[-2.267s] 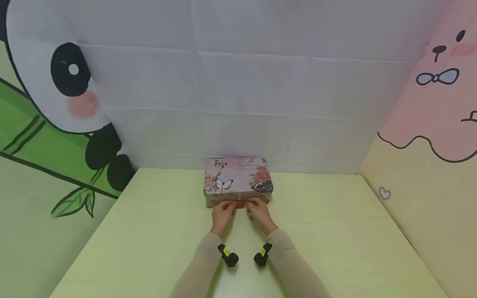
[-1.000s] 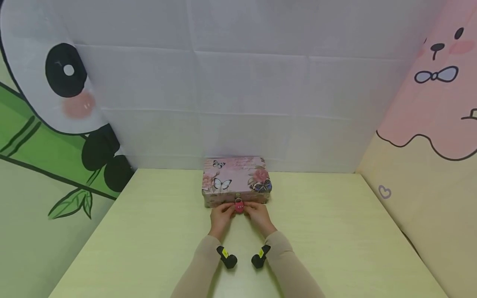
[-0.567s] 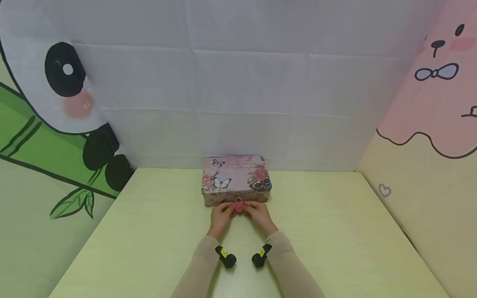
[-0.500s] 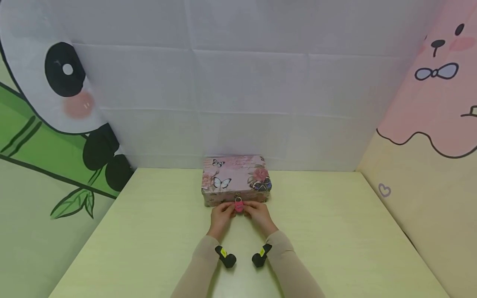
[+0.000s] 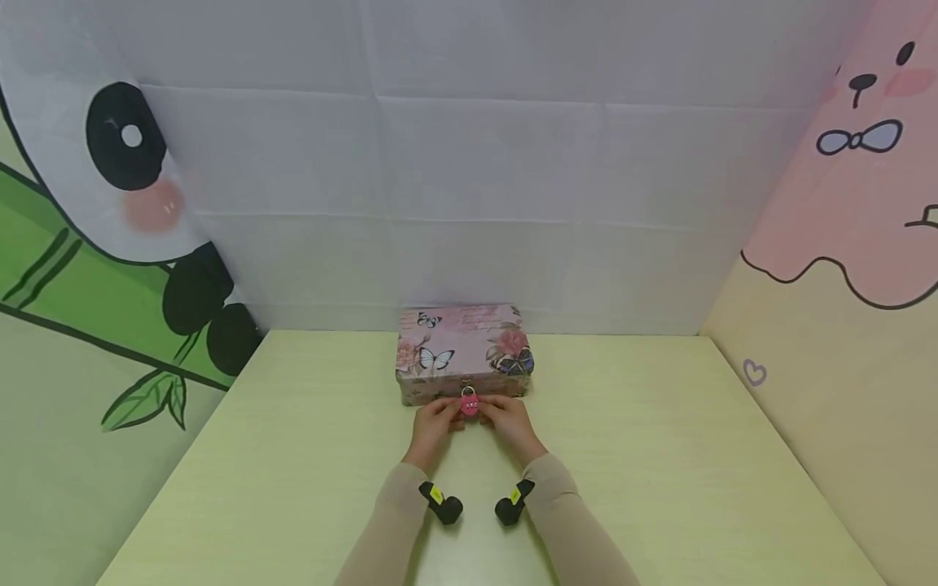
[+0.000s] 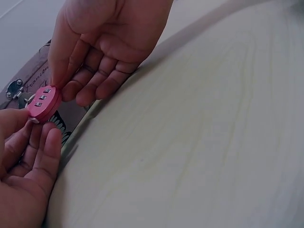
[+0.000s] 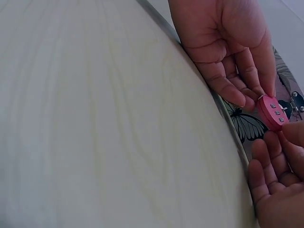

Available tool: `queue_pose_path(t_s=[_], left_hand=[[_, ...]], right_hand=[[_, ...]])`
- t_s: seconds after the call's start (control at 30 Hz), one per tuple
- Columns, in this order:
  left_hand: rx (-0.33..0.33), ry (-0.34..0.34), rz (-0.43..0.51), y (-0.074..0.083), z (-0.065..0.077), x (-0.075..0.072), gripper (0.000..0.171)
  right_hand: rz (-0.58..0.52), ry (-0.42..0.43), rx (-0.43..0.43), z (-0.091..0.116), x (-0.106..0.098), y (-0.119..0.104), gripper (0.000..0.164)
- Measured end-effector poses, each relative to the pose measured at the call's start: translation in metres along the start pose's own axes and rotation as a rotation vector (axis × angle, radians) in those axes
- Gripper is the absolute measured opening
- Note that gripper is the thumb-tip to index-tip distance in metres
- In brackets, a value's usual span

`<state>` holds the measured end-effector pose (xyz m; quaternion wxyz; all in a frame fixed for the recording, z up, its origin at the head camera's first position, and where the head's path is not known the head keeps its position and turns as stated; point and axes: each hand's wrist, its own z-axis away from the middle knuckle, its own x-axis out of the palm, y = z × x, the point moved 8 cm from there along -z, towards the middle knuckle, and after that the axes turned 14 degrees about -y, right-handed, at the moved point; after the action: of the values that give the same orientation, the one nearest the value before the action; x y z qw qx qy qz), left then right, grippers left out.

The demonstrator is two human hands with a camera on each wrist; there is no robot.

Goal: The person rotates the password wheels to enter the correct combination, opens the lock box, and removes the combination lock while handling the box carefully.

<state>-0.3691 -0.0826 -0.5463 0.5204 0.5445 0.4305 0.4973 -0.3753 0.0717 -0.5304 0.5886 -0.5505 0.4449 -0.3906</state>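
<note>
Midway along the far edge of the tabletop (image 5: 293, 456) sits the box (image 5: 469, 338). At its front, your left hand (image 5: 432, 428) and right hand (image 5: 515, 425) pinch the lock (image 5: 470, 404) from either side; its shackle (image 5: 469, 390) seems to meet the clasp (image 6: 15, 89).

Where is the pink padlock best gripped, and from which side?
The padlock is likely best pinched by its two side edges, coming from the front, as the left hand and right hand do. Its shackle stands up at the clasp of the box, and its dials face outward; edge grips cover neither.
</note>
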Motion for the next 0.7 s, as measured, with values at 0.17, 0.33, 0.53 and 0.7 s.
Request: queue_pose_path(t_s=[0.17,0.33,0.53,0.7], left_hand=[[-0.002,-0.012,0.014,-0.0016,-0.0009,0.0014,0.028],[-0.014,-0.028,0.018,-0.0027,-0.0033,0.0040,0.030],[-0.032,-0.058,0.007,-0.0035,-0.0059,0.0066,0.029],[-0.051,-0.080,0.006,-0.0030,-0.0066,0.0083,0.027]], right_hand=[[-0.016,0.009,0.001,0.0001,0.0010,-0.0009,0.022],[-0.019,0.016,-0.003,0.0004,0.0011,-0.0015,0.022],[-0.006,0.021,-0.008,0.0002,0.0001,0.0016,0.021],[-0.009,0.010,-0.008,0.0007,0.0005,0.0036,0.022]])
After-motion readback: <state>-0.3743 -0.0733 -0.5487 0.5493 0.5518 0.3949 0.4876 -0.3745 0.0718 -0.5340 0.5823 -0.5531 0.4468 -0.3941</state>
